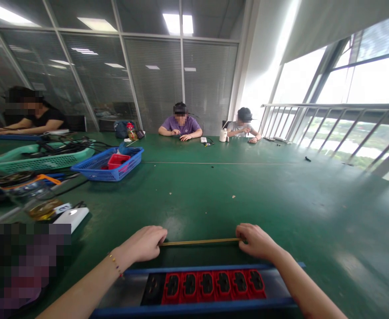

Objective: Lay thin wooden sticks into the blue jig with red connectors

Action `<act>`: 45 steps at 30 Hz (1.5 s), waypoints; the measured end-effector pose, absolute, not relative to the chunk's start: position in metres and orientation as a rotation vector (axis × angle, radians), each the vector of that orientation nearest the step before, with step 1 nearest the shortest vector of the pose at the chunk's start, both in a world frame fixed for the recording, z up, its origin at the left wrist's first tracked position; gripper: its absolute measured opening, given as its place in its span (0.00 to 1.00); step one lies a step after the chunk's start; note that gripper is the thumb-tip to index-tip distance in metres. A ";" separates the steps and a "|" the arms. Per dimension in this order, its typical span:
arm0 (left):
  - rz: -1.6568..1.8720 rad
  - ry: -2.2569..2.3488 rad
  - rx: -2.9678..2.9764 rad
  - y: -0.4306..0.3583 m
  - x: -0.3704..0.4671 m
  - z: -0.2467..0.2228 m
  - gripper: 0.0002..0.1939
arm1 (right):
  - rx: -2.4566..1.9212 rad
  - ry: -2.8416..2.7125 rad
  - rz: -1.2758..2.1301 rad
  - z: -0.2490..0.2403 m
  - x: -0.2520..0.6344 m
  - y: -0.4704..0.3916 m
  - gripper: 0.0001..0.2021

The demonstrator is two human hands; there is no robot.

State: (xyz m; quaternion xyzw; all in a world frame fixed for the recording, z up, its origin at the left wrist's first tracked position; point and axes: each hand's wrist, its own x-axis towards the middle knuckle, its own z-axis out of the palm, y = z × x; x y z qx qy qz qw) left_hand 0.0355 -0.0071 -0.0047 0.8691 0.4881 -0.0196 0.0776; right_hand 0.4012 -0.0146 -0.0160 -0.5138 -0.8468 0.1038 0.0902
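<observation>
A thin yellowish band (199,242) is stretched nearly straight between my two hands, just above the green table. My left hand (147,243) is closed on its left end, the fingers curled with knuckles up. Its right end is pinched in my right hand (252,240). Nearer to me, below the band, lies a long tray with blue edges (194,269). Inside it sits a row of several red holders (206,287) with black parts in them, and a black block (153,289) at the row's left end.
At the left are a blue basket (97,170) with a red box (118,160), a green basket (11,165) of black cables, a white device (74,218) and a roll of amber tape (44,209). Three people sit at the table's far side; a railing (334,108) runs along the right.
</observation>
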 end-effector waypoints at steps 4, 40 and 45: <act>0.083 1.372 2.367 -0.003 0.026 0.005 0.05 | -1.461 -2.329 0.578 -0.009 0.406 -0.016 0.05; 0.566 1.357 1.642 -0.101 0.028 0.017 0.13 | -1.624 -1.872 0.829 -0.002 0.396 -0.106 0.12; 0.554 1.360 1.637 -0.101 0.025 0.014 0.12 | -1.665 -1.936 0.753 0.000 0.391 -0.107 0.13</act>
